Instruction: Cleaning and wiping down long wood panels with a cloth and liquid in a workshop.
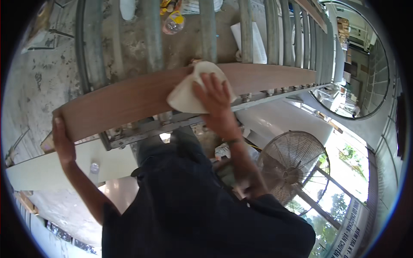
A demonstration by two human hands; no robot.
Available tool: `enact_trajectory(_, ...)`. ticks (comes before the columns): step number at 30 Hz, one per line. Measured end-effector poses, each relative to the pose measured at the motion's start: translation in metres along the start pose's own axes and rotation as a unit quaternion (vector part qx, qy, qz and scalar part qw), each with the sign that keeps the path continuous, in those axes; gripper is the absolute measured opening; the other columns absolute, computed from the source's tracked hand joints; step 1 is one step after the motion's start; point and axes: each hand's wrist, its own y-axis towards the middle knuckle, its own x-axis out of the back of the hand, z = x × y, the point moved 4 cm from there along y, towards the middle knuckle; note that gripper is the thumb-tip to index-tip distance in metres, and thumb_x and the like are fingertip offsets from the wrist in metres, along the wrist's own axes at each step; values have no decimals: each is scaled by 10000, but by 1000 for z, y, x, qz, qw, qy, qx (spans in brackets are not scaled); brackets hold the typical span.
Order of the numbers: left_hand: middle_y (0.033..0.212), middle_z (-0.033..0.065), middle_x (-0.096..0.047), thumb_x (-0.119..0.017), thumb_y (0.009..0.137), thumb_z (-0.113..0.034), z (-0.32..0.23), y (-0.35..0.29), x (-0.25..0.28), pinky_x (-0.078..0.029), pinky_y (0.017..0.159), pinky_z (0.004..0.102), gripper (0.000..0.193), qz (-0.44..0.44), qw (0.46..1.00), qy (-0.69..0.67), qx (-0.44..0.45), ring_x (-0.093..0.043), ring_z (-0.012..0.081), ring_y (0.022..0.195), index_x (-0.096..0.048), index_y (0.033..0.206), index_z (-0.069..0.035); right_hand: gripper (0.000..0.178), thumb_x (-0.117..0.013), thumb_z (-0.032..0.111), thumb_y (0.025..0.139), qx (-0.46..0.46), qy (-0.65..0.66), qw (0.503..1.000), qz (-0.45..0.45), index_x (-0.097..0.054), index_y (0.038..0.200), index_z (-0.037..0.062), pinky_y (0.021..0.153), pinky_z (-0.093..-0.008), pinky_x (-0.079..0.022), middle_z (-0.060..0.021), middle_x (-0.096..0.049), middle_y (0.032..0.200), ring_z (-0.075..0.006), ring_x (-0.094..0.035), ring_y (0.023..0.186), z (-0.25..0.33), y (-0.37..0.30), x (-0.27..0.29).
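Observation:
A long brown wooden board (129, 101) lies across metal rails in front of me. My left hand (63, 139) grips the board's near left end, with its fingers along the edge. Near the board's middle, my right hand (215, 96) presses a cream-coloured cloth (189, 94) against the top face. Its fingers are stretched over the cloth, and part of the cloth sticks out to the left of the hand. The underside of the cloth is hidden.
Grey metal bars (208, 34) run away beyond the board, above a stained floor. A clear bottle with a yellow cap (174, 22) lies there. A metal rail (142, 136) runs along the board's near side. A large caged fan (292, 172) stands to my right.

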Motion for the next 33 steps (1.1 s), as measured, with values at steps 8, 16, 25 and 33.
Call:
enact_trajectory(8,1493,172,-467,-653,991,-227,-97,-82,-68,-338,1140,393,651,-128,884,280,-353,-449,260,1354,-350,1535,-37,724,-614,397,908,-142,940,295,-100,-411,1495,24,1159,-513,-359,-164,-526,1462,-355,-505,1336,17,-1,23)
enact_trajectory(16,1246,74,-672,-753,915,-115,-99,-174,-208,-525,940,314,528,125,953,-265,-75,-634,151,1096,-548,1394,-30,670,-617,357,905,-122,898,365,212,-456,1459,17,1123,-490,-408,-179,-559,1411,-332,-553,1284,103,41,32)
enact_trajectory(25,1134,38,-696,-603,1011,-79,-42,-301,-165,-524,903,294,287,-206,937,-201,-197,-616,99,1029,-608,1289,-7,745,-772,172,900,251,594,691,327,-363,1495,-11,974,-317,-491,-139,-578,1315,-203,-585,1165,184,41,12)
enact_trajectory(33,1175,69,-694,-618,999,-65,59,-386,-118,-535,937,301,298,-372,845,-340,-181,-648,137,1060,-613,1290,-2,350,-559,115,1026,59,644,445,620,-537,1355,0,979,-379,-529,-125,-633,1292,-227,-630,1157,234,-15,-73)
